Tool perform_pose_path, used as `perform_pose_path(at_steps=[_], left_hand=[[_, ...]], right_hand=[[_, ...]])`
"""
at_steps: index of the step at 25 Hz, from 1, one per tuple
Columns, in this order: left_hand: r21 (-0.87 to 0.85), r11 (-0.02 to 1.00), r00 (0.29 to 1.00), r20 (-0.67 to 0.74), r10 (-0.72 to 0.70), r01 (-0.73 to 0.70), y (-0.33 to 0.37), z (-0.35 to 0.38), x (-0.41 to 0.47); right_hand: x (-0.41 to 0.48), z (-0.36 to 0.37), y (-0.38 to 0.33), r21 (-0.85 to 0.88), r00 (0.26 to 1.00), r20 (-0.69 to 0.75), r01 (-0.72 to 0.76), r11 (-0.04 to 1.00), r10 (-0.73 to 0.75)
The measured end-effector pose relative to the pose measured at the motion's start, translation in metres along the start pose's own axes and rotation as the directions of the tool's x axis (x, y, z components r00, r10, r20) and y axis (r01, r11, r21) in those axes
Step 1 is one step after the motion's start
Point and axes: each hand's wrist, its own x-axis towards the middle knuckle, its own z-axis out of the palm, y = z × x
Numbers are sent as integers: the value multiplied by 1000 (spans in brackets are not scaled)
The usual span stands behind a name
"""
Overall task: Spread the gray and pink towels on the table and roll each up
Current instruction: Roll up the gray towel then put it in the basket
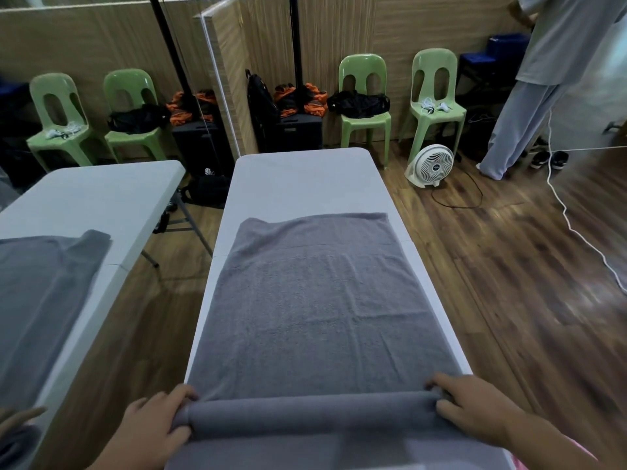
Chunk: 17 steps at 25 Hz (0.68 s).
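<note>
Gray towel (315, 300), roll at near end.
We are holding it, left hand (152, 425) and right hand (475, 408) gripping either roll end; flat cloth lying beyond our grip.

A long white folding table (298, 178) runs away from the viewer, its far end bare and open beyond the flat gray terry towel (319, 300) that covers most of its width, leaving narrow white strips along both edges. At the near edge a rolled part of the towel forms a low ridge across the table, with the left hand (152, 425) and right hand (475, 408) blocking its two ends. To the right lies open wooden floor; to the left, a mirror wall (84, 198) stands just beside the table.
</note>
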Motion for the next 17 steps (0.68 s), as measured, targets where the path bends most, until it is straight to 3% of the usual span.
perform_pose_path(at_steps=[1, 3, 6, 8, 10, 13, 15, 17], left_hand=[[26, 999, 999, -6, -34, 34, -1, -5, 2], [29, 999, 997, -75, -26, 28, 2, -9, 7], [144, 976, 973, -139, 182, -162, 23, 10, 8], [157, 980, 992, -22, 126, -121, 31, 23, 7], [182, 982, 996, -54, 65, -55, 29, 33, 13], [145, 989, 999, -36, -3, 8, 26, 19, 21], [76, 996, 999, 9, 40, -40, 21, 7, 23], [22, 996, 992, 100, 81, -84, 20, -11, 15]], right_hand=[[3, 0, -1, 21, 999, -37, 2, 1000, -1], [9, 7, -4, -109, 976, -196, 71, 992, -91], [6, 29, -8, -282, 935, -239, 192, 940, -262], [2, 46, -10, -307, 925, -277, 171, 936, -260], [3, 53, -11, -298, 922, -309, 137, 945, -232], [8, 39, -9, -292, 952, -243, 111, 950, -186], [5, 18, -6, -240, 977, -166, 93, 966, -135], [-2, -3, -7, -41, 999, -35, 33, 999, -34]])
